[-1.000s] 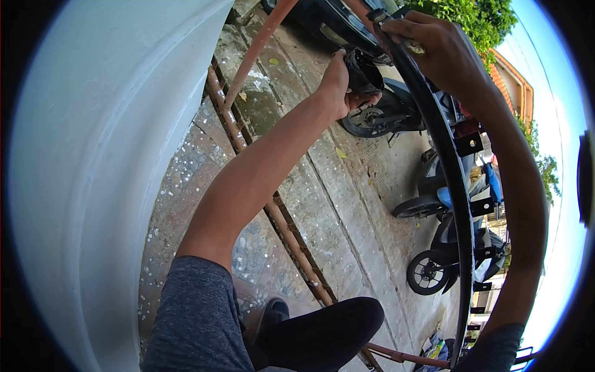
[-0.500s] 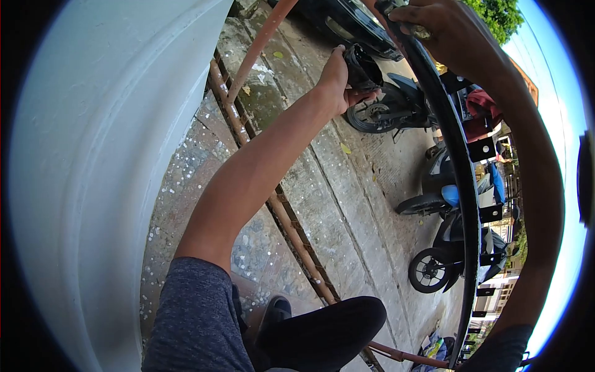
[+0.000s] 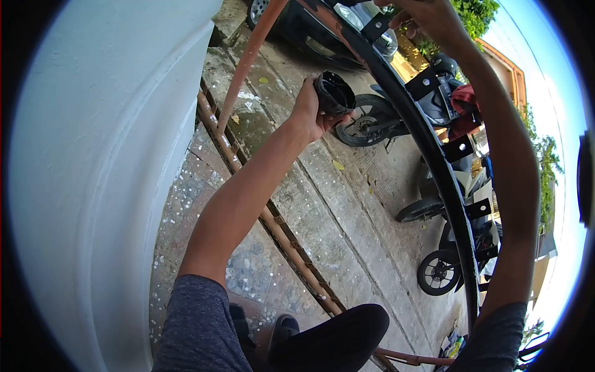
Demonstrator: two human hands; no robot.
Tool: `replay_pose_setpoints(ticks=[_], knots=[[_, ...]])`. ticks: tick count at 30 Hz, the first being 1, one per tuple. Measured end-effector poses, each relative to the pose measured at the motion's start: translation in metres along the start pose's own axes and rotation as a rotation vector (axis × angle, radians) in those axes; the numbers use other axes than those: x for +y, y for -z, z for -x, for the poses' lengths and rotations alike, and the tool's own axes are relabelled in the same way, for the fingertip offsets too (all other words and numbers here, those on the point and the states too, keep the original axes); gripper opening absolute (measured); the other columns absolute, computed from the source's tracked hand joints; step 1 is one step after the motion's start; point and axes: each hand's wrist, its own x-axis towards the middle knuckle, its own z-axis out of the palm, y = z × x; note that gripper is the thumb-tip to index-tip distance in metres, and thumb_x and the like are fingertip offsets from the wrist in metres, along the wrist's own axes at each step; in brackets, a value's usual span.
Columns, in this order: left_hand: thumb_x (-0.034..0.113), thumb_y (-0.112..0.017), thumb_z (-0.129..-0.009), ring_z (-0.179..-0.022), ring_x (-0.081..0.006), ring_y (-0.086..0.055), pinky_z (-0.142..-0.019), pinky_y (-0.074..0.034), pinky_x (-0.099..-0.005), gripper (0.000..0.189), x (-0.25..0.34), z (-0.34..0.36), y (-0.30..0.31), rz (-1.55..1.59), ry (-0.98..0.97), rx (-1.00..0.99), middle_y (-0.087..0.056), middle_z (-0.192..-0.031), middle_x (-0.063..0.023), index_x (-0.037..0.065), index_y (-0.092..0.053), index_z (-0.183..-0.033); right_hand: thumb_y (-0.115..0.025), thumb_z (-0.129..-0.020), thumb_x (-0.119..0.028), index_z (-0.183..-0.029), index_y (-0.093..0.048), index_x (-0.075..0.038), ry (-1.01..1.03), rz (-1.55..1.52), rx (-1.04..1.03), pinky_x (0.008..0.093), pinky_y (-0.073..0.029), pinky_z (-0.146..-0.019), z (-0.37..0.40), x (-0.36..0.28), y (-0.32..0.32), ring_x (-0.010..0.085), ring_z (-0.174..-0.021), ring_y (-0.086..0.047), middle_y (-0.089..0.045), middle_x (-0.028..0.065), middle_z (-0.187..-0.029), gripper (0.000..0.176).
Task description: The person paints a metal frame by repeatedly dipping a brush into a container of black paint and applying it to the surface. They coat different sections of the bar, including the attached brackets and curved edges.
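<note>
Black cylindrical piece (image 3: pixel 333 93) held raised above the pavement (image 3: pixel 347 217), the left hand (image 3: pixel 310 111) wrapped around its lower side, open end facing the camera. Right hand (image 3: pixel 427 18) curled on the upper end of a long black bracketed rail (image 3: pixel 447 180), just beside the piece. Parked motorcycles (image 3: pixel 434 105) below; white wall (image 3: pixel 111 173) at left.

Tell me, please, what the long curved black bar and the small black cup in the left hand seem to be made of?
Curved bar: likely painted metal; thin, rigid, satin black with a sunlit sheen, with flat brackets fixed along it. Cup in the left hand: probably plastic or rubber; matte black, thin-walled, hollow; the look leaves it open.
</note>
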Motion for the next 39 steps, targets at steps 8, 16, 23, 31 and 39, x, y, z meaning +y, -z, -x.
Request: replay_pose_setpoints(ticks=[8, 16, 23, 31, 39], knots=[[0.048, -0.024, -0.098, -0.078, -0.0329, -0.07, -0.057, -0.063, -0.0328, 0.061, -0.006, -0.001, 0.006, 0.001, 0.026, 0.023, -0.066, -0.096, -0.0206, -0.001, -0.054, -0.117, -0.067, -0.09, -0.026, -0.108, -0.072, -0.008, 0.119, 0.066, -0.29, 0.0209, -0.049, -0.046, 0.064, 0.046, 0.047, 0.01, -0.056, -0.065, -0.073, 0.0096, -0.092, 0.025], [0.048, -0.022, -0.098, -0.079, -0.0339, -0.07, -0.058, -0.063, -0.0343, 0.062, -0.009, 0.002, -0.001, -0.008, 0.013, 0.001, -0.066, -0.097, -0.022, -0.002, -0.053, -0.118, -0.061, -0.094, -0.016, -0.114, -0.068, -0.005, 0.27, 0.119, -0.193, 0.0208, -0.049, -0.051, 0.06, 0.055, 0.049, 0.0057, -0.056, -0.059, -0.072, 0.0095, -0.1, 0.023], [0.049, -0.026, -0.097, -0.08, -0.034, -0.07, -0.058, -0.063, -0.0339, 0.061, -0.025, 0.0, -0.004, 0.004, 0.061, 0.01, -0.066, -0.099, -0.0212, -0.001, -0.053, -0.119, -0.067, -0.089, -0.014, -0.107, -0.072, -0.009, 0.058, 0.146, -0.247, 0.02, -0.05, -0.053, 0.14, 0.044, 0.074, 0.0067, -0.056, -0.06, -0.072, 0.0048, -0.085, 0.019], [0.049, -0.029, -0.096, -0.079, -0.0342, -0.07, -0.057, -0.063, -0.0334, 0.06, -0.026, 0.0, -0.008, 0.005, 0.057, 0.004, -0.066, -0.096, -0.0218, -0.002, -0.053, -0.117, -0.065, -0.087, -0.005, -0.104, -0.072, -0.007, 0.435, 0.269, -0.117, 0.0235, -0.053, -0.06, 0.126, 0.004, 0.06, 0.0124, -0.071, -0.067, -0.072, 0.0062, -0.096, 0.018], [0.05, -0.031, -0.094, -0.077, -0.0337, -0.07, -0.056, -0.063, -0.0333, 0.062, -0.025, -0.008, 0.0, 0.018, 0.031, 0.006, -0.066, -0.095, -0.0224, -0.004, -0.055, -0.113, -0.061, -0.085, -0.007, -0.084, -0.064, 0.002, 0.887, 1.168, -0.414, 0.0336, -0.054, -0.054, 0.111, 0.005, -0.017, 0.0192, -0.062, -0.065, -0.057, 0.0105, -0.07, 0.009]])
